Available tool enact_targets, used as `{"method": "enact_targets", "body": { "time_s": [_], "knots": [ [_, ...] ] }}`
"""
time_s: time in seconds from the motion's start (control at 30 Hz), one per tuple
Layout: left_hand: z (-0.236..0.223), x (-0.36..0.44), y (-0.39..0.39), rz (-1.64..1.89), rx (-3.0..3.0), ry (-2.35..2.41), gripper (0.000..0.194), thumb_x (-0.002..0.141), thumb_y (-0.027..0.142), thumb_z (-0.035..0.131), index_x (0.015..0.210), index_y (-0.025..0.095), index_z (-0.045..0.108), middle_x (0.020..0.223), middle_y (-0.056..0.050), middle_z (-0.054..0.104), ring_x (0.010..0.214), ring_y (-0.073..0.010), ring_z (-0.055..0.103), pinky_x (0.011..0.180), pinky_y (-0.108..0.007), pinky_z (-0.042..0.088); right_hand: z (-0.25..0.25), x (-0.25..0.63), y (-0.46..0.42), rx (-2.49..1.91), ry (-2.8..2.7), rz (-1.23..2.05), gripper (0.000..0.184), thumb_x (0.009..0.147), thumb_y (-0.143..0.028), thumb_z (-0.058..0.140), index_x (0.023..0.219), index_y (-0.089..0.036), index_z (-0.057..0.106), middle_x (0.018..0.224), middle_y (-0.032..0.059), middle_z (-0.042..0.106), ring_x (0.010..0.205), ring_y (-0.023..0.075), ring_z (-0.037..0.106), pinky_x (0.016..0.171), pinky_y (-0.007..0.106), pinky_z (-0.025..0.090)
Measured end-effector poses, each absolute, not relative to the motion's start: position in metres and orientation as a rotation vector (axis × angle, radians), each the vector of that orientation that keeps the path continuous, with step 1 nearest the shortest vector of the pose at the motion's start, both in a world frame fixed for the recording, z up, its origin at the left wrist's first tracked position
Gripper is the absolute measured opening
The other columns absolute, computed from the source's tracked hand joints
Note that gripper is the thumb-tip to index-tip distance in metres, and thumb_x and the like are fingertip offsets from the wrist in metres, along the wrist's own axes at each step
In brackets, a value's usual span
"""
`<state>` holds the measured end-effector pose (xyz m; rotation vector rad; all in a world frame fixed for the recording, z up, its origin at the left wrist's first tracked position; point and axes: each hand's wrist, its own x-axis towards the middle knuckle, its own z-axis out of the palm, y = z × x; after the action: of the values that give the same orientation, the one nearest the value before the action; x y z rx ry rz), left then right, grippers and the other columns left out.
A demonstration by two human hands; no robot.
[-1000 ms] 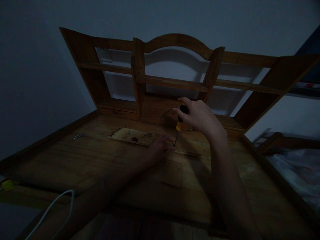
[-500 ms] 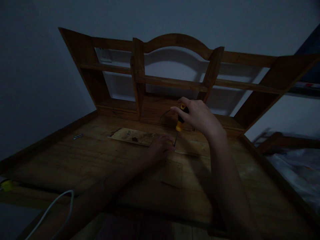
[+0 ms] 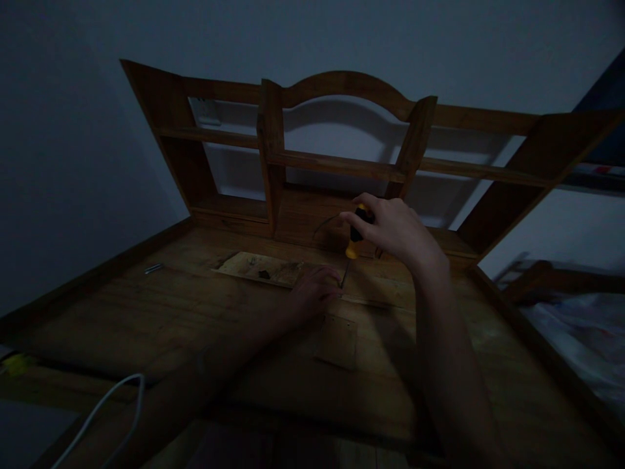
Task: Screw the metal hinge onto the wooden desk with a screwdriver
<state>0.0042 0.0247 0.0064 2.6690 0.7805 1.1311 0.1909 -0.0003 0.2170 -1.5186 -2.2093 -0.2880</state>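
My right hand (image 3: 398, 228) is closed around the black and yellow handle of a screwdriver (image 3: 352, 249). Its thin shaft points down, and the tip meets the long thin wooden board (image 3: 280, 270) lying on the desktop. Beside that tip, my left hand (image 3: 317, 286) rests on the board with its fingers bent and thumb close to the shaft; whatever they pinch is too small and dark to make out. On the board's left part are a dark chip and a small bit of metal. Just below my left hand lies a small square wood piece (image 3: 338, 340) with little holes.
A wooden shelf unit (image 3: 336, 166) rises at the desk's back against the wall. Small metal rods (image 3: 153, 268) lie on the desktop's left. A white cable (image 3: 105, 397) loops at the lower left, near something yellow (image 3: 17, 363). Raised edges border the desk's sides.
The screwdriver handle and my right hand have shifted very slightly right and down in view, as the whole view also moved a little. My left hand stays at the tip.
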Motion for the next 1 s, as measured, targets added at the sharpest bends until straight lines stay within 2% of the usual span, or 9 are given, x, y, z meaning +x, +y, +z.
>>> {"method": "enact_targets", "body": {
  "time_s": [0.07,0.17,0.27,0.4,0.53,0.67,0.77,0.9,1.0],
  "knots": [
    [0.007,0.004,0.024,1.13,2.671,0.793,0.014,0.094,0.027,0.065,0.101,0.027,0.078,0.119,-0.005,0.067,0.119,-0.0246,0.056,0.102,-0.045,0.047,0.219,0.191,-0.002,-1.539,-2.203,-0.292,0.048,0.099,-0.05,0.042,0.128,-0.019,0.064,0.102,0.0138,0.075,0.097,0.0321,0.069,0.083,0.042,0.05],
    [0.008,0.005,0.023,1.129,2.676,0.809,0.014,0.094,0.025,0.066,0.099,0.027,0.078,0.117,-0.005,0.068,0.118,-0.0244,0.057,0.103,-0.045,0.046,0.222,0.192,-0.004,-1.49,-2.23,-0.238,0.044,0.097,-0.033,0.042,0.131,-0.017,0.064,0.115,0.0133,0.073,0.105,0.03,0.067,0.088,0.039,0.049],
    [0.012,0.005,0.021,1.119,2.686,0.827,0.013,0.093,0.026,0.066,0.098,0.027,0.078,0.117,-0.005,0.068,0.119,-0.0256,0.057,0.103,-0.046,0.046,0.223,0.194,-0.003,-1.413,-2.257,-0.2,0.041,0.096,-0.028,0.045,0.128,-0.015,0.066,0.111,0.0121,0.074,0.101,0.0266,0.068,0.087,0.035,0.048],
    [0.015,0.005,0.02,1.108,2.695,0.819,0.014,0.094,0.027,0.065,0.097,0.025,0.078,0.115,-0.006,0.069,0.118,-0.0252,0.057,0.103,-0.045,0.046,0.22,0.193,-0.002,-1.395,-2.23,-0.274,0.035,0.1,-0.038,0.047,0.115,-0.018,0.07,0.1,0.0111,0.075,0.093,0.0263,0.069,0.081,0.034,0.049],
    [0.016,0.006,0.02,1.096,2.693,0.826,0.013,0.095,0.027,0.065,0.097,0.025,0.078,0.115,-0.005,0.068,0.119,-0.0243,0.056,0.104,-0.044,0.045,0.217,0.188,-0.001,-1.495,-2.209,-0.383,0.041,0.099,-0.051,0.045,0.113,-0.02,0.069,0.096,0.0117,0.074,0.093,0.0298,0.069,0.079,0.038,0.048],
    [0.013,0.005,0.021,1.09,2.701,0.822,0.013,0.095,0.028,0.065,0.098,0.026,0.078,0.117,-0.005,0.068,0.119,-0.0248,0.056,0.104,-0.045,0.045,0.215,0.187,0.001,-1.453,-2.239,-0.31,0.036,0.096,-0.036,0.048,0.124,-0.02,0.063,0.117,0.0122,0.071,0.106,0.0288,0.066,0.089,0.038,0.048],
    [0.011,0.005,0.022,1.092,2.7,0.816,0.013,0.095,0.029,0.065,0.099,0.027,0.078,0.116,-0.004,0.068,0.118,-0.0239,0.057,0.104,-0.045,0.045,0.213,0.188,0.003,-1.388,-2.273,-0.261,0.037,0.094,-0.031,0.05,0.127,-0.018,0.062,0.12,0.0119,0.069,0.109,0.0274,0.065,0.092,0.037,0.047],
    [0.01,0.005,0.023,1.108,2.692,0.789,0.014,0.096,0.028,0.063,0.101,0.025,0.076,0.114,-0.005,0.068,0.118,-0.0229,0.057,0.105,-0.044,0.045,0.212,0.188,0.003,-1.409,-2.253,-0.287,0.032,0.099,-0.037,0.049,0.121,-0.019,0.062,0.108,0.0113,0.072,0.101,0.0264,0.068,0.085,0.035,0.048],
    [0.01,0.006,0.022,1.118,2.694,0.753,0.015,0.097,0.028,0.062,0.099,0.023,0.076,0.11,-0.005,0.07,0.116,-0.0222,0.058,0.103,-0.043,0.046,0.213,0.186,0.0,-1.491,-2.235,-0.39,0.038,0.099,-0.049,0.046,0.116,-0.019,0.063,0.095,0.0115,0.073,0.093,0.0295,0.069,0.078,0.037,0.048]
  ]
}}
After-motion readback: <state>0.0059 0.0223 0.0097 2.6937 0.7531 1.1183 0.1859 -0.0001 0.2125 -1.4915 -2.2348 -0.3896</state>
